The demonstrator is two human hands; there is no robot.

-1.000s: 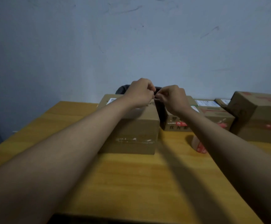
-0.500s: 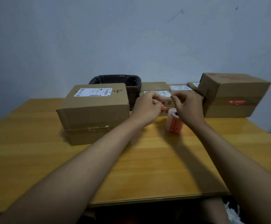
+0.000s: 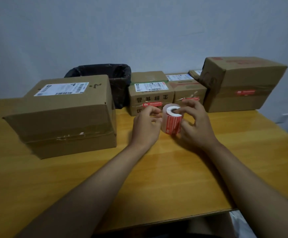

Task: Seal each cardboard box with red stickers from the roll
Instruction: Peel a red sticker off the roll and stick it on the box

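The sticker roll (image 3: 172, 121) stands on end on the bench (image 3: 165, 177), in front of the small boxes (image 3: 150, 93). My left hand (image 3: 146, 127) curls its fingers against the roll's left side; my right hand (image 3: 196, 126) grips its right side, forefinger over the core. The large unsealed box (image 3: 62, 115) sits left of the roll.

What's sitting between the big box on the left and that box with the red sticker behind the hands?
In the head view, a bin lined with a black bag stands between the big left box and the stickered box, set farther back.
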